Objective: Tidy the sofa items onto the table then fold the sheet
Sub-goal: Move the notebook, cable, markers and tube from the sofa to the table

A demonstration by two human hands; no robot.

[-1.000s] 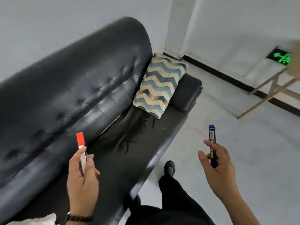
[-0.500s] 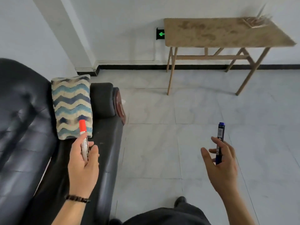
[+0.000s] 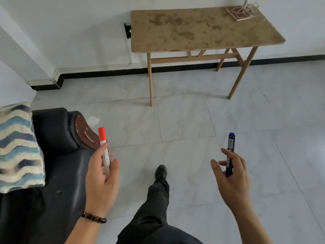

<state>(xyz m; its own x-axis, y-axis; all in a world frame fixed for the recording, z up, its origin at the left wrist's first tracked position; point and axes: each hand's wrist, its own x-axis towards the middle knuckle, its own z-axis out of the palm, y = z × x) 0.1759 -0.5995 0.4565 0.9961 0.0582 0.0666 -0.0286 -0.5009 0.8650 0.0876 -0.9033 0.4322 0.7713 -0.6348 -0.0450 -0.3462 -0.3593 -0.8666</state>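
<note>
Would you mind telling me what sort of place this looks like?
Probably a sparse living or waiting room: a black leather sofa with a patterned cushion, a wooden table and a tiled floor.

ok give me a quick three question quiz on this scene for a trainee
1. True or false: the left hand holds the red-capped marker.
2. Which hand holds the blue marker? A) left hand B) right hand
3. Fill in: the wooden table stands against the ____.
Key: 1 true; 2 B; 3 wall.
</note>
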